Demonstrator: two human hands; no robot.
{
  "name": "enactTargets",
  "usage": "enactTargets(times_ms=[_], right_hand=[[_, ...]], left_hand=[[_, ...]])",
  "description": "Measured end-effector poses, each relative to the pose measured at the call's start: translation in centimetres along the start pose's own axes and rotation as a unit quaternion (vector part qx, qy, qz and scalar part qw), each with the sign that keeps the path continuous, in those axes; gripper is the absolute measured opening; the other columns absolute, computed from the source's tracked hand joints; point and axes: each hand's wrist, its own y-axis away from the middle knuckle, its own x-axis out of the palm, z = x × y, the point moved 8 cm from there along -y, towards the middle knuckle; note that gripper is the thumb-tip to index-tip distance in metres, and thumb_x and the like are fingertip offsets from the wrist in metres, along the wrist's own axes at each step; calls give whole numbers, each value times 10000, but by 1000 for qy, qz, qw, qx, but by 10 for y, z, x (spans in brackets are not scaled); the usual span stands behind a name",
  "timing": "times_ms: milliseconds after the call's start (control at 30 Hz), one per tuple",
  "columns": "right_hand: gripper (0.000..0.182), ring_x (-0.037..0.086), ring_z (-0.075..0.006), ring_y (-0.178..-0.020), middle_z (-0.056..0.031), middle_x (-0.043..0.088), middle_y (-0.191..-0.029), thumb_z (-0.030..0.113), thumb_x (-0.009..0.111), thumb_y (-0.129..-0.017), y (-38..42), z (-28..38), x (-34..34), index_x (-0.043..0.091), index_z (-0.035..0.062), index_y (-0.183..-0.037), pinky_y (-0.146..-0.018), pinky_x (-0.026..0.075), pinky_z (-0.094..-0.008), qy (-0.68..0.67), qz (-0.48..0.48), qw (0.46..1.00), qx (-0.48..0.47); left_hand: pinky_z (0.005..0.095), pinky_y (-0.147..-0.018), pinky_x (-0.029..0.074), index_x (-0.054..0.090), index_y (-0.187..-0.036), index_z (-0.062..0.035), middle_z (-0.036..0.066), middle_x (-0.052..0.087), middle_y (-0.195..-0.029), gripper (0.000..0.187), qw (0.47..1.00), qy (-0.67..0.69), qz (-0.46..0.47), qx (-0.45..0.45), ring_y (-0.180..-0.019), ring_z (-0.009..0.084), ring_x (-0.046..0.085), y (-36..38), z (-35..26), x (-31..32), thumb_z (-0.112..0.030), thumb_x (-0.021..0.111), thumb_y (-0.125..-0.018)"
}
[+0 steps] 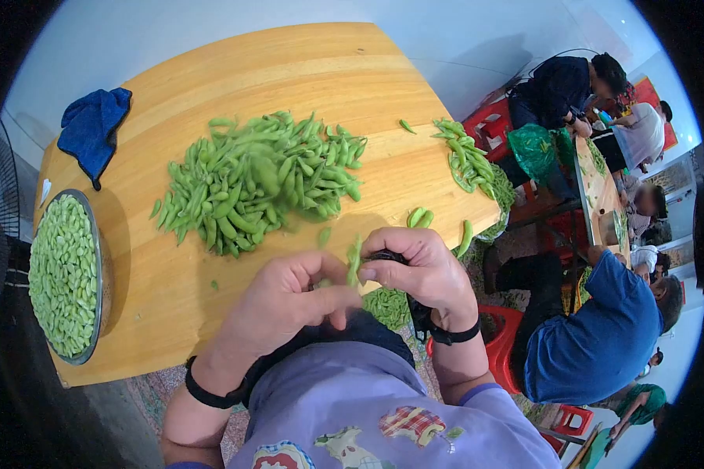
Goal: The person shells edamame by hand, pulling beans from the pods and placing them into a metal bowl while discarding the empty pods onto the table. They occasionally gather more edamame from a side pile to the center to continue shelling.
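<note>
Head view: I have 2 bare hands meeting low over the near edge of the table. My right hand (426, 270) is closed to a pinch, thumb against curled fingers, and has hold of 1 green pod (354, 260), which stands out between the hands. My left hand (278, 301) is half closed, its thumb and fingers bent in close to the pod's lower end; I cannot tell whether they grip it. Something black shows beside my right fingers, too hidden to name. Each wrist carries 1 black band.

Just beyond the hands, 2 loose pods (420, 217) lie on the wooden table (289, 70), with 1 single pod (466, 238) to their right at the edge. The big heap of pods (258, 180) sits farther in, around the middle of the tabletop. A smaller group of pods (469, 160) lies along the right edge.

Over to the left, a metal bowl (98, 262) is filled with shelled beans (62, 273), and a blue cloth (94, 129) lies crumpled at the far left corner.

Past the right edge, 1 person in a blue shirt (594, 336) sits on a red chair (504, 344) near a second table (598, 184), and 1 person in dark clothing (551, 94) sits farther back near a green plastic bag (533, 152).
</note>
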Motion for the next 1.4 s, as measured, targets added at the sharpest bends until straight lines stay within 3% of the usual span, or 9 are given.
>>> enactTargets(times_ms=[67,167,267,633,833,900,1067,1233,1400], right_hand=[[254,440,-47,-609,-3,548,-734,40,622,-762,3,2,-9,579,-46,-997,-542,346,-174,15,-107,994,24],[320,429,-31,-623,37,502,-748,128,605,-821,12,-18,-6,548,-11,-1103,-547,362,-170,-215,-56,974,50],[367,376,-18,-599,53,452,-729,141,589,-840,16,-20,10,500,-4,-1165,-520,326,-152,-234,-56,970,40],[235,434,-31,-671,23,513,-798,97,571,-837,20,1,13,525,-29,-1029,-583,353,-163,-58,-99,993,-22],[199,450,-36,-709,16,519,-826,68,558,-833,19,7,11,530,-16,-1011,-615,373,-177,10,-113,990,-83],[154,441,-37,-721,16,512,-820,55,561,-827,23,5,14,530,-3,-966,-629,370,-182,-63,-114,991,-9],[118,502,-115,-742,-46,543,-769,35,554,-815,22,2,9,539,-13,-921,-673,417,-244,-15,-135,990,-38],[125,506,-107,-746,-40,543,-774,30,551,-817,22,9,8,537,-9,-935,-673,416,-238,43,-126,987,-91],[131,519,-103,-755,-38,551,-804,24,551,-816,19,12,17,547,-14,-942,-668,421,-234,-172,-86,974,-122]], left_hand=[[178,-507,389,572,-814,-24,-9,547,-647,85,999,26,-29,0,-568,42,491,1,5,-3,-78,629,-782],[181,-489,393,562,-809,-12,16,567,-681,96,986,-61,-129,81,-554,58,518,3,-4,-17,-29,641,-758],[191,-493,405,571,-786,-5,22,581,-688,76,973,-78,-167,138,-556,56,521,6,-9,-18,0,634,-746],[206,-474,399,583,-743,12,13,561,-613,68,901,-294,-228,221,-529,54,503,14,-28,-11,-7,647,-729],[282,-532,439,572,-733,18,119,594,-652,58,949,-218,-184,132,-563,188,574,11,-21,-10,-13,619,-717],[277,-526,435,571,-732,17,111,592,-646,61,931,-249,-210,163,-557,168,566,13,-27,-11,-16,621,-718],[248,-509,426,575,-734,12,64,581,-621,64,924,-270,-202,183,-554,98,537,14,-29,-8,-28,625,-732],[185,-466,363,598,-748,-16,12,550,-619,85,996,-14,-78,48,-511,64,470,-1,8,-7,-87,621,-789],[174,-439,313,586,-791,-19,42,541,-651,83,943,322,82,4,-489,53,411,-3,24,18,-96,600,-819]])
